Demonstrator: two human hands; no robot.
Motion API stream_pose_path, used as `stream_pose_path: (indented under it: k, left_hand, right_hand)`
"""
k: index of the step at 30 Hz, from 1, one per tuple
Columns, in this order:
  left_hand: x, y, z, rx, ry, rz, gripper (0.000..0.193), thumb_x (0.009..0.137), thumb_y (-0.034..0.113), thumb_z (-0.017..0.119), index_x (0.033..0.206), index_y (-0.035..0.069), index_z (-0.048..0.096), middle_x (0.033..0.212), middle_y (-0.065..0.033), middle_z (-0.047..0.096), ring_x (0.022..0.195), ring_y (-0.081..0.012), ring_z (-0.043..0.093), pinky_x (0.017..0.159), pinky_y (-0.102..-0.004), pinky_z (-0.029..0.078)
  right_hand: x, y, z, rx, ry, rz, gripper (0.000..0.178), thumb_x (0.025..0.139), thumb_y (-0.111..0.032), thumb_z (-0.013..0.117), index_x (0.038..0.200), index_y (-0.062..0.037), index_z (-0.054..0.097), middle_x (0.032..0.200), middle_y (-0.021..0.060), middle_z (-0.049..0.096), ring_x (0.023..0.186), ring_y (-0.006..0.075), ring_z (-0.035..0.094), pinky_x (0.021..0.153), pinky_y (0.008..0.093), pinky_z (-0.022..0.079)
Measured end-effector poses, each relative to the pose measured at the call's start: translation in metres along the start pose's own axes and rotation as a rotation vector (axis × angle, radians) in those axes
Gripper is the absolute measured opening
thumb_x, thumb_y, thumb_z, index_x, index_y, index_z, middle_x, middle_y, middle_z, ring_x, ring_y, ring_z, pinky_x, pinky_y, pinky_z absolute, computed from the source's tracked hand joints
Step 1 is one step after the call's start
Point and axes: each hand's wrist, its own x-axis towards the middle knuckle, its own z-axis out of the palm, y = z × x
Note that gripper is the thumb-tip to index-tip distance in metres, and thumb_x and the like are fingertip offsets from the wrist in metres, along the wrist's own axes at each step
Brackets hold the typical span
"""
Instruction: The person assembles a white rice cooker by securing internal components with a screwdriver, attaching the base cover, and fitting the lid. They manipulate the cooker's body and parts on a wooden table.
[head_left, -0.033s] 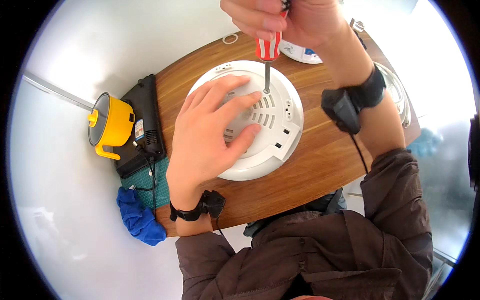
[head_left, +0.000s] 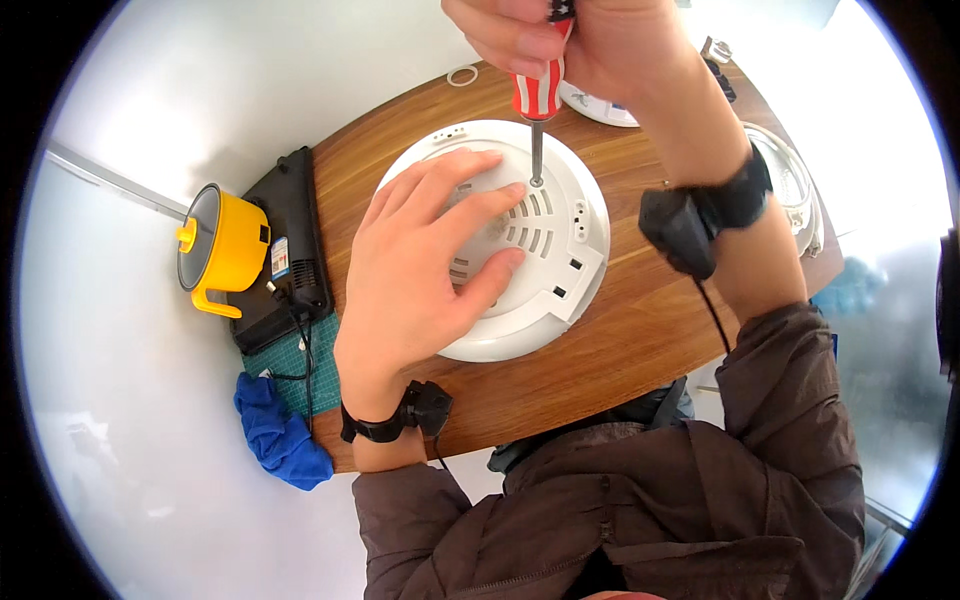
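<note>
A round white plastic housing (head_left: pixel 560 225) with vent slots lies on the wooden table, its slotted side up. My left hand (head_left: pixel 425 245) rests on it with fingers spread, covering its left part. In my right hand (head_left: pixel 590 45), at the top of the view, the fingers are wrapped round the red and white handle of a screwdriver (head_left: pixel 537 100). The screwdriver stands nearly upright, and its metal tip meets a screw (head_left: pixel 536 182) near the slots, just beyond my left index fingertip. Part of the handle is hidden by my right fingers.
Left on the table (head_left: pixel 620 290), a yellow pot (head_left: pixel 240 245) stands on a black appliance (head_left: pixel 300 200) beside a green cutting mat (head_left: pixel 270 362) and a blue cloth (head_left: pixel 275 435). A white ring (head_left: pixel 462 76), another white round part (head_left: pixel 597 105) and a coiled white cable (head_left: pixel 800 190) lie farther off.
My right hand and wrist have turned slightly around the screwdriver, whose tip stays at the screw. The white housing appears shifted a touch to the right; my left hand stays spread on it.
</note>
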Motion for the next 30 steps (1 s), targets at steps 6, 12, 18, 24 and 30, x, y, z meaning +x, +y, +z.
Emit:
stream_pose_path:
  k: [6, 12, 18, 24, 30]
  left_hand:
    - [0.005, 0.004, 0.000, 0.023, 0.005, -0.006, 0.036, 0.080, 0.019, 0.077, 0.115, 0.013, 0.074, 0.132, -0.0072, 0.065, 0.122, -0.0310, 0.060, 0.105, -0.0445, 0.046]
    - [0.001, -0.001, -0.002, 0.011, -0.011, 0.009, 0.042, 0.079, 0.014, 0.075, 0.121, 0.012, 0.073, 0.138, -0.0083, 0.064, 0.125, -0.0342, 0.059, 0.106, -0.0434, 0.045]
    - [0.002, -0.001, 0.001, 0.008, 0.023, 0.027, 0.036, 0.081, 0.019, 0.076, 0.116, 0.012, 0.074, 0.133, -0.0067, 0.065, 0.123, -0.0308, 0.060, 0.105, -0.0443, 0.046]
    - [0.002, -0.001, 0.004, -0.016, 0.024, 0.011, 0.035, 0.082, 0.018, 0.076, 0.116, 0.012, 0.074, 0.132, -0.0070, 0.065, 0.123, -0.0308, 0.060, 0.105, -0.0448, 0.046]
    - [0.000, 0.000, -0.001, 0.010, 0.007, 0.000, 0.037, 0.081, 0.015, 0.075, 0.118, 0.012, 0.074, 0.135, -0.0076, 0.064, 0.124, -0.0323, 0.060, 0.106, -0.0446, 0.046]
  right_hand:
    - [-0.017, -0.005, 0.067, -0.747, 0.650, -0.167, 0.026, 0.098, -0.022, 0.065, 0.102, 0.0037, 0.068, 0.062, -0.0018, 0.061, 0.052, 0.0048, 0.051, 0.049, 0.0236, 0.038]
    - [0.004, -0.036, 0.063, -0.109, 0.560, 0.185, 0.028, 0.100, -0.023, 0.054, 0.112, 0.0005, 0.064, 0.084, 0.0096, 0.068, 0.065, 0.0156, 0.063, 0.058, 0.0261, 0.052]
    - [0.014, 0.011, -0.004, 0.104, -0.111, 0.005, 0.023, 0.101, -0.018, 0.053, 0.111, 0.0004, 0.062, 0.082, 0.0094, 0.066, 0.061, 0.0140, 0.061, 0.050, 0.0260, 0.048]
    - [-0.009, 0.023, 0.047, -0.697, 0.654, -0.391, 0.024, 0.103, -0.024, 0.063, 0.101, 0.0001, 0.061, 0.065, -0.0022, 0.057, 0.058, 0.0022, 0.049, 0.050, 0.0206, 0.038]
    - [-0.003, -0.003, 0.042, -0.440, 0.201, 0.011, 0.022, 0.102, -0.025, 0.065, 0.102, -0.0029, 0.062, 0.078, 0.0000, 0.063, 0.067, 0.0045, 0.058, 0.056, 0.0205, 0.046]
